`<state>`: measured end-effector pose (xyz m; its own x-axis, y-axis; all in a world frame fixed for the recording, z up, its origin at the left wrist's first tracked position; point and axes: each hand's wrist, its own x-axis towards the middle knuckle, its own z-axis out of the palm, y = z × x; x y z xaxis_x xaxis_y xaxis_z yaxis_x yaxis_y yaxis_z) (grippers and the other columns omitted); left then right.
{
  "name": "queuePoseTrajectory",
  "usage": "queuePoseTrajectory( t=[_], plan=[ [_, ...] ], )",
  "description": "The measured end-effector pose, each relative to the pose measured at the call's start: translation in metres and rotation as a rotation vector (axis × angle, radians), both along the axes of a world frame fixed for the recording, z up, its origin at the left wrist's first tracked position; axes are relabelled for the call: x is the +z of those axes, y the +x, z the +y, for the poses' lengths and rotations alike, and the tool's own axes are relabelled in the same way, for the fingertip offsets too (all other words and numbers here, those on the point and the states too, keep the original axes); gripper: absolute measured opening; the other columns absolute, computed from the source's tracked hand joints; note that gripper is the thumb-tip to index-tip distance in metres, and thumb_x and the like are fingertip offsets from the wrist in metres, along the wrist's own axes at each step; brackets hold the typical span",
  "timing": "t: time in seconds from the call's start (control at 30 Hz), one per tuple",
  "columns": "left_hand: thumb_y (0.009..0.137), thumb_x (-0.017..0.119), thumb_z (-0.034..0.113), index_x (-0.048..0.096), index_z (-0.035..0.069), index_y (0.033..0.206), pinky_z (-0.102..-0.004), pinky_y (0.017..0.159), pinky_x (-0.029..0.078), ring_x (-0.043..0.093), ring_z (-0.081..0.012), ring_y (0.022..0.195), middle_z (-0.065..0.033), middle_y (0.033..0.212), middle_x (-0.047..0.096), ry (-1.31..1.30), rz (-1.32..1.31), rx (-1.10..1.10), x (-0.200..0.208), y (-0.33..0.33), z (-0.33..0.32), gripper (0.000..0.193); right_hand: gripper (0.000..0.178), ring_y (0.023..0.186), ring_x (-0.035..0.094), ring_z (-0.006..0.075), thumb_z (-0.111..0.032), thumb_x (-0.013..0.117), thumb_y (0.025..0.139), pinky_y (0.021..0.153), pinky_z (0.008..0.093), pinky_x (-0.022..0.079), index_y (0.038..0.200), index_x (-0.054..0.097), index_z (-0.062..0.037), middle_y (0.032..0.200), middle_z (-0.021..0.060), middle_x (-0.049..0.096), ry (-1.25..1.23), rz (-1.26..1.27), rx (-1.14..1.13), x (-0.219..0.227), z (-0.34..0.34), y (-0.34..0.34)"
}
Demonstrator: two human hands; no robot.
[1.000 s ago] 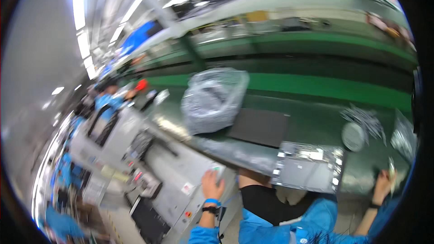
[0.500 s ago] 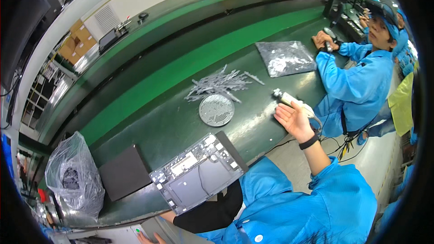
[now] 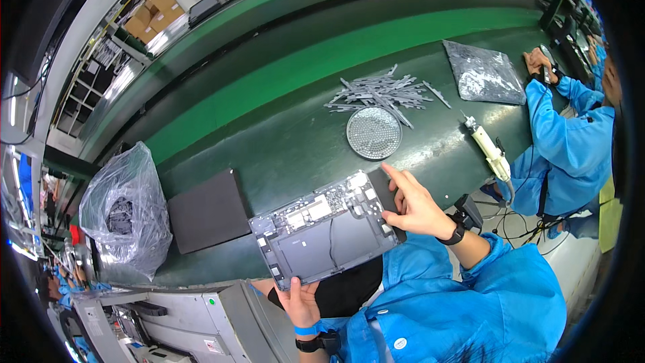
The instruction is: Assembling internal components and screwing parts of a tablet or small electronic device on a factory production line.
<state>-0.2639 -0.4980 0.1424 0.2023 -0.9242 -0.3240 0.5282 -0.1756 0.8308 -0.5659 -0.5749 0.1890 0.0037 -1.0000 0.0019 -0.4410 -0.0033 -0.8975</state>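
Observation:
An opened laptop base (image 3: 316, 228), its circuit board and a dark cable exposed, lies tilted across the near table edge. My left hand (image 3: 300, 306) grips its near left edge, thumb on top and the fingers partly hidden underneath. My right hand (image 3: 413, 205) is at its right end, over a black flat piece (image 3: 384, 191) that sticks out there. The right thumb and forefinger are stretched out and apart, with the thumb close to the base's edge. Beyond is a round perforated tray (image 3: 374, 133) of small parts. A pale electric screwdriver (image 3: 489, 149) lies to the right.
Thin grey strips (image 3: 379, 91) are piled behind the tray. A silvery-grey bag (image 3: 485, 72) lies at the back right, near a co-worker in blue (image 3: 571, 134). At left are a black flat panel (image 3: 208, 212) and a clear plastic bag (image 3: 127, 212) with dark contents.
My right hand has moved left from beside the screwdriver to the laptop base's right end. My left hand has come up onto its near edge. The view has shifted, too.

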Motion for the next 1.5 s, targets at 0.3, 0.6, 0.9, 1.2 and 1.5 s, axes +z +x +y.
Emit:
queuePoseTrajectory(
  t=[0.3, 0.6, 0.9, 1.2, 1.5],
  plan=[
    [0.078, 0.055, 0.0, 0.042, -0.004, 0.138, -0.0459, 0.101, 0.046, 0.054, -0.032, 0.119, -0.0201, 0.131, 0.053, -0.096, -0.175, 0.235, 0.029, -0.006, 0.017, 0.061, 0.028, 0.062, 0.055, 0.0086, -0.012, 0.081, 0.076, 0.054, 0.0243, 0.047, 0.094, 0.064, -0.0022, 0.079, 0.0018, 0.054, 0.075, 0.01, 0.163, 0.008, 0.001, -0.008],
    [0.088, 0.057, 0.02, 0.049, 0.0, 0.131, -0.0394, 0.092, 0.052, 0.061, -0.0252, 0.108, -0.0167, 0.123, 0.059, -0.034, -0.269, 0.256, 0.091, 0.036, -0.023, 0.047, 0.075, 0.081, 0.067, 0.0148, -0.022, 0.072, 0.089, 0.071, 0.0275, 0.054, 0.148, 0.029, -0.0023, 0.1, 0.0113, 0.07, 0.262, -0.191, 0.961, 0.086, -0.084, 0.074],
    [0.091, 0.065, 0.015, 0.055, 0.006, 0.129, -0.0342, 0.094, 0.047, 0.058, -0.0224, 0.111, -0.0131, 0.122, 0.061, -0.314, -0.628, 0.339, 0.052, 0.132, 0.019, 0.041, 0.066, 0.089, 0.067, 0.014, -0.003, 0.069, 0.085, 0.078, 0.0275, 0.054, 0.143, 0.037, 0.0007, 0.106, 0.0138, 0.068, 0.556, -0.799, 0.795, 0.038, -0.113, 0.125],
    [0.081, 0.071, 0.014, 0.066, 0.006, 0.116, -0.0445, 0.101, 0.043, 0.057, -0.0326, 0.117, -0.0138, 0.125, 0.062, -0.073, -1.834, 0.321, -0.042, 0.226, 0.057, 0.037, 0.067, 0.103, 0.065, 0.0179, -0.004, 0.069, 0.082, 0.091, 0.0302, 0.053, 0.142, 0.038, 0.002, 0.122, 0.0128, 0.062, 0.584, -0.934, 0.725, -0.001, -0.119, 0.132],
    [0.078, 0.071, 0.031, 0.05, 0.017, 0.142, -0.0507, 0.112, 0.03, 0.042, -0.029, 0.135, -0.0096, 0.146, 0.047, 0.262, -1.977, 0.197, -0.041, 0.219, 0.049, 0.068, 0.067, 0.101, 0.066, 0.0174, -0.005, 0.07, 0.083, 0.09, 0.0307, 0.053, 0.142, 0.039, 0.0018, 0.117, 0.0129, 0.065, 0.579, -0.908, 0.719, -0.002, -0.118, 0.133]
  ],
)
